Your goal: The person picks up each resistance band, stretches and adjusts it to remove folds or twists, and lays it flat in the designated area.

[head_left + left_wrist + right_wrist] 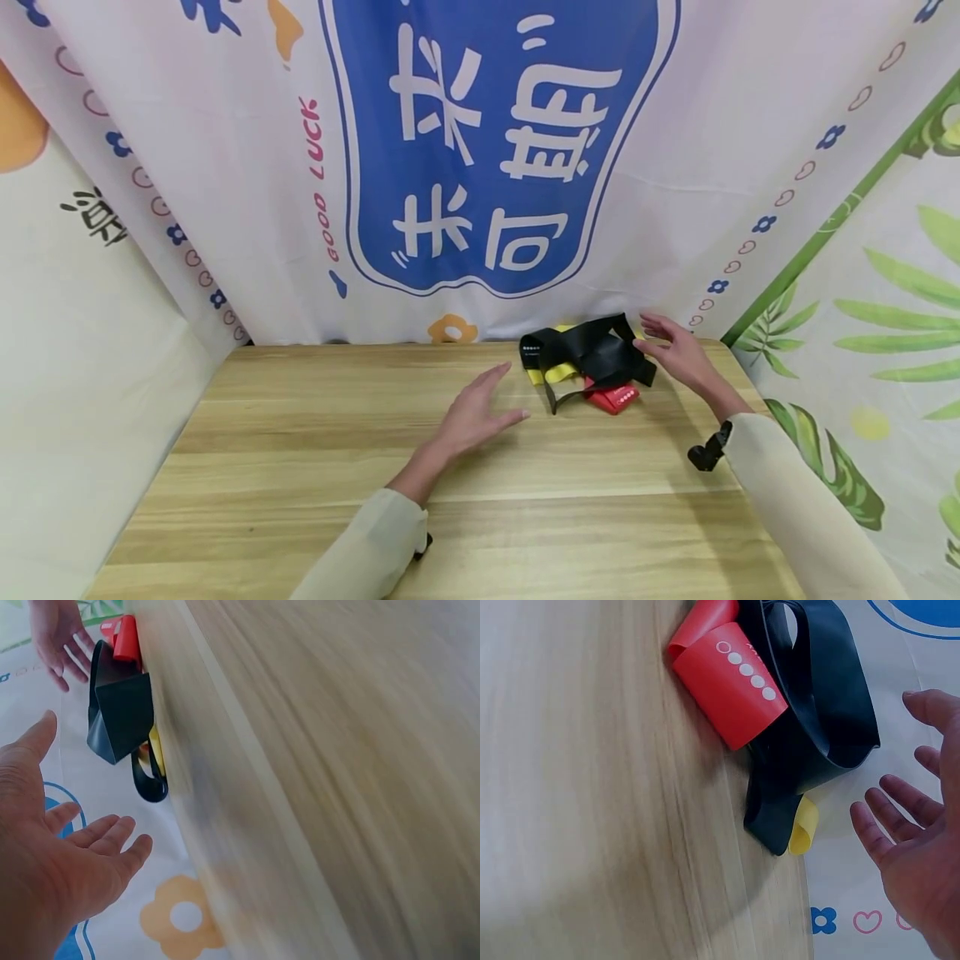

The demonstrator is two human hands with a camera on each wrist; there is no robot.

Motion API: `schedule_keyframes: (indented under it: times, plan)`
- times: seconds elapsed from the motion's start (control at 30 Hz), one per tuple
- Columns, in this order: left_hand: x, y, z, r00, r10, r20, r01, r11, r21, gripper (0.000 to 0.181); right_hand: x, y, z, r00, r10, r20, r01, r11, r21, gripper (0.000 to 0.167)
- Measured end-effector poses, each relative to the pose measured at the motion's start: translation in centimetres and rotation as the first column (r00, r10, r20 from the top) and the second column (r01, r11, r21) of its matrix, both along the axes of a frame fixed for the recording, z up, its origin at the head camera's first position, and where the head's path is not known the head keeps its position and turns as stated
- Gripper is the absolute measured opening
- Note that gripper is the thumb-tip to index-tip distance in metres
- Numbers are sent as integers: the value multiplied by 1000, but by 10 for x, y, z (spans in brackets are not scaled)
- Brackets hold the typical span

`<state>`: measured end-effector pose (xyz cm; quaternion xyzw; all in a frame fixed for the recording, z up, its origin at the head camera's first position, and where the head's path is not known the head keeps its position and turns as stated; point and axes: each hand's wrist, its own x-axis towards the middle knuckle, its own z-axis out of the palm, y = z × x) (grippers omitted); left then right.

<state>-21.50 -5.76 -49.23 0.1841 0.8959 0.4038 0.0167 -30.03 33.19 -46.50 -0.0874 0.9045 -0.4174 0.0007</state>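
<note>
A loose heap of flat elastic bands lies at the table's far edge, right of centre. On top is a black band [600,354], looped and twisted. Parts of a yellow band [561,372] show beneath it. A red band [731,686] with a row of white dots sticks out at the heap's near side. My left hand [472,414] hovers left of the heap, fingers spread, holding nothing. On the other side, my right hand [678,357] is held close to the black band with its fingers apart; the right wrist view shows a gap between them.
The bands lie on a wood-grain table [337,467]. Behind it hangs a white printed curtain [285,275] with a blue panel, meeting the table's far edge. A leaf-patterned cloth [885,333] hangs along the right side. Each wrist carries a black strap [708,450].
</note>
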Motion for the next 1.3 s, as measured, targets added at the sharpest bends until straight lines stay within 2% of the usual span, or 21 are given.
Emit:
schedule_keyframes:
  times: [0.27, 0.47, 0.97, 1.3]
  plan:
    - [-6, 16, -5, 998, 9, 65, -14, 998, 67, 89, -11, -3, 1, 1000, 12, -2, -12, 1000, -6, 67]
    - [-9, 27, -7, 996, -8, 92, -2, 995, 101, 91, -20, -8, 0, 1000, -5, 7, 5, 1000, -15, 65]
    - [-12, 53, -13, 993, 2, 114, -17, 991, 132, 90, -36, -8, -9, 995, 23, 97, -7, 986, -165, 66]
    - [-13, 64, -13, 992, 31, 119, -46, 991, 124, 87, -39, -10, -9, 993, 31, 116, -12, 987, -162, 62]
